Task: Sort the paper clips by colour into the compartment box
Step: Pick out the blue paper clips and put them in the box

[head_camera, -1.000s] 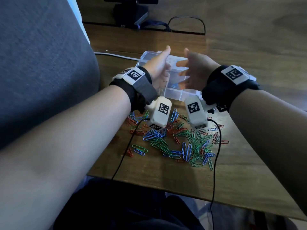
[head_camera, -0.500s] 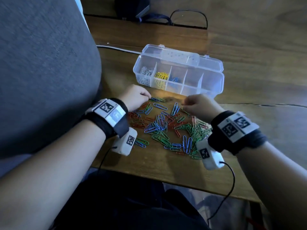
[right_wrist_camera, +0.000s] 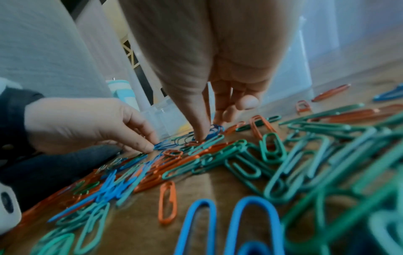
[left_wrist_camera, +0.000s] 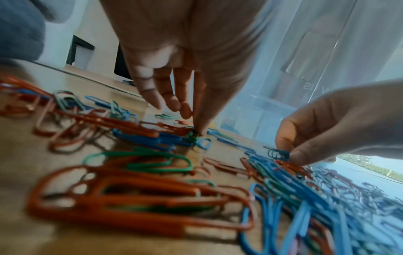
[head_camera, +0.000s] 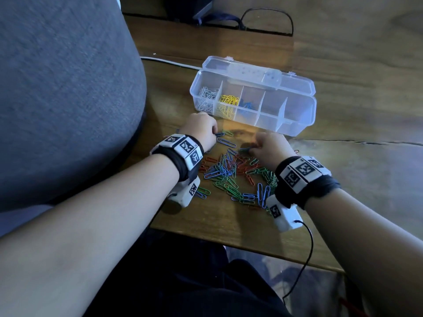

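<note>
The clear plastic compartment box (head_camera: pixel 297 106) stands open on the brown wooden table (head_camera: pixel 354 156), at 12 o'clock from the loose pile of red, green and blue paper clips (head_camera: pixel 231 177). White, yellow and blue clips already lie in its three left compartments. The left hand (head_camera: pixel 201 131), at 10 o'clock of the pile, pinches a blue clip (right_wrist_camera: pixel 163 144) with curled fingers. The right hand (head_camera: pixel 270 149), at 1 o'clock, pinches a dark blue clip (left_wrist_camera: pixel 278 153) between thumb and forefinger
</note>
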The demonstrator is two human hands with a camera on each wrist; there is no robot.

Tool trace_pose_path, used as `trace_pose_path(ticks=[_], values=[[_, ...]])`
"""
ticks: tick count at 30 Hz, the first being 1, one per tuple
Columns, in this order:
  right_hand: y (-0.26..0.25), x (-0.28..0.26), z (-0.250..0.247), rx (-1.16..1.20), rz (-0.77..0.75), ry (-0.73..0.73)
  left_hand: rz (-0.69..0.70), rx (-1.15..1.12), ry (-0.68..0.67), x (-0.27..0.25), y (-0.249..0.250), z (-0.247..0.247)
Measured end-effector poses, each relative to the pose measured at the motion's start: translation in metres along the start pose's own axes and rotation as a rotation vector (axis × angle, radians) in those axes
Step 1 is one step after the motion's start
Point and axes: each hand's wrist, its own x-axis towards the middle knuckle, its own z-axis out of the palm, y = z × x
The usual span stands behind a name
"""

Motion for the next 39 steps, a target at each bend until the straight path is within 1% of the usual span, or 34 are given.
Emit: trace_pose_path(ticks=[1,3,4,6,8,10,13,14,16,18,21,26,29,35,37,39], values=[[0.002,-0.003,0.0,0.074,0.006,0.018,-0.006,0.003,-0.015,-0.001,-0.001,0.0],[0.006,-0.01,-0.002,0.296,0.052,0.074,-0.025,-0.015,-0.045,-0.002,-0.002,0.0],[0.007,-0.014,-0.004,0.412,0.079,0.095,-0.036,-0.044,-0.045,-0.004,-0.003,-0.001],[0.011,-0.023,-0.009,0.634,0.123,0.083,-0.052,-0.165,-0.007,-0.009,-0.006,-0.006],[0.015,-0.03,-0.011,0.854,0.156,0.027,-0.066,-0.32,0.036,-0.017,-0.01,-0.012],[0.019,-0.034,-0.011,0.969,0.177,-0.016,-0.097,-0.516,0.04,-0.026,-0.014,-0.014],[0.019,-0.04,-0.008,1.093,0.191,-0.09,-0.193,-0.964,-0.037,-0.038,-0.015,-0.012],[0.018,-0.042,-0.008,1.14,0.195,-0.107,-0.22,-1.07,-0.061,-0.042,-0.014,-0.01],[0.016,-0.046,-0.007,1.203,0.209,-0.126,-0.272,-1.176,-0.103,-0.047,-0.013,-0.009],[0.012,-0.048,-0.006,1.238,0.222,-0.13,-0.315,-1.22,-0.133,-0.051,-0.011,-0.009],[0.007,-0.049,-0.003,1.27,0.228,-0.126,-0.362,-1.216,-0.161,-0.053,-0.012,-0.009],[0.001,-0.052,0.0,1.325,0.2,-0.109,-0.406,-1.265,-0.157,-0.056,-0.014,-0.007],[0.003,-0.052,0.0,1.347,0.191,-0.087,-0.402,-1.321,-0.158,-0.056,-0.016,-0.007],[0.007,-0.05,-0.004,1.515,0.248,-0.087,-0.406,-1.37,-0.204,-0.045,-0.012,-0.011],[0.01,-0.047,-0.006,1.582,0.302,-0.055,-0.432,-1.428,-0.21,-0.039,-0.008,-0.015],[0.013,-0.042,-0.006,1.596,0.36,-0.037,-0.456,-1.496,-0.231,-0.033,-0.006,-0.018]])
